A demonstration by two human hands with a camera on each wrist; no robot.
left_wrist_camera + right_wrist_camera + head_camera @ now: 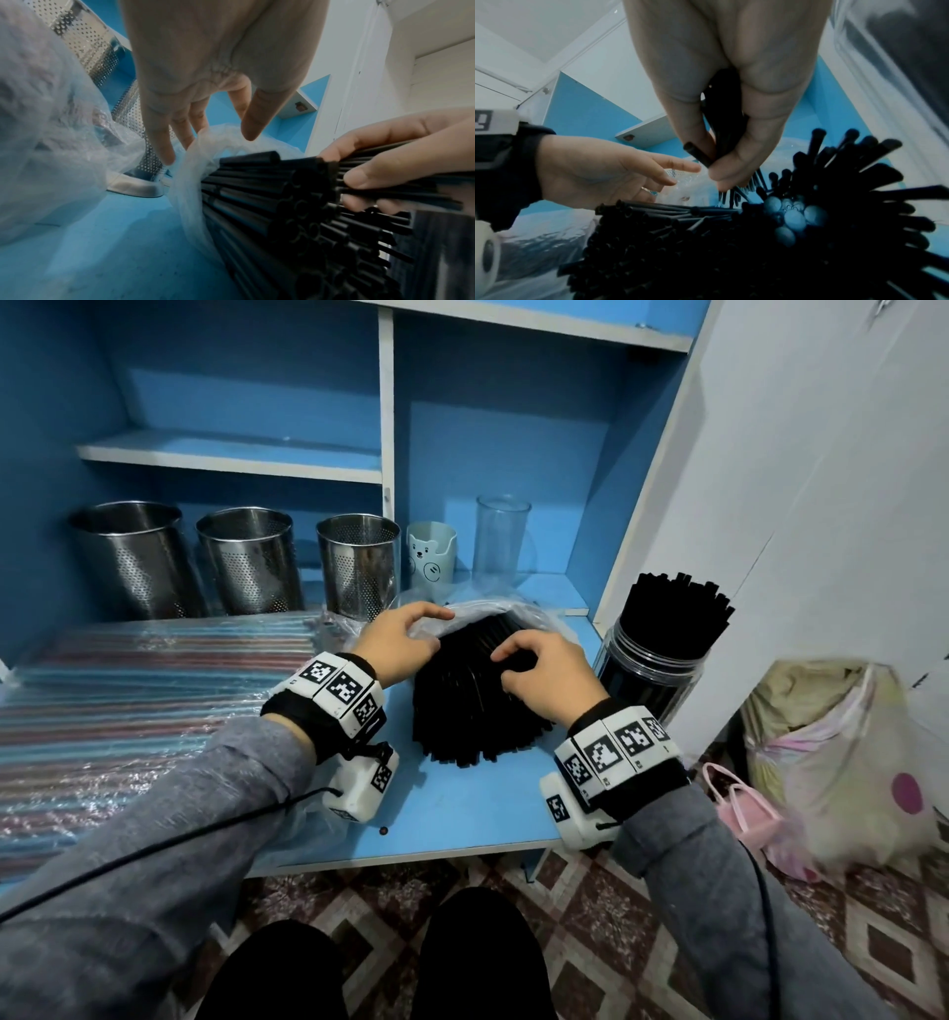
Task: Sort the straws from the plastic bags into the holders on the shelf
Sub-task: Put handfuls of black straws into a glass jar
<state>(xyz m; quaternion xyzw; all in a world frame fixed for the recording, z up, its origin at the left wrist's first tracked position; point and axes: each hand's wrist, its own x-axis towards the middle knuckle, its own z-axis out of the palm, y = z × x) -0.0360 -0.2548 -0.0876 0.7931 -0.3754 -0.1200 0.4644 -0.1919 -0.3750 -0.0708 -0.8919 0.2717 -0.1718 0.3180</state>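
Black straws (477,695) lie in a heap on the blue counter (462,814), long axes running near to far, far ends inside a clear plastic bag (493,611). Right hand (547,677) pinches a few straws with curled fingers (734,162); left hand (398,642) holds the bag's rim with loosely bent fingers. Jar of straws (652,660) stands just right, at the counter's edge.

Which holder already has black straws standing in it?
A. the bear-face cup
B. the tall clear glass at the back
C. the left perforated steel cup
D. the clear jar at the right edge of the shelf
D: black straws stand up out of the clear jar at the right edge of the shelf, beside the right hand.
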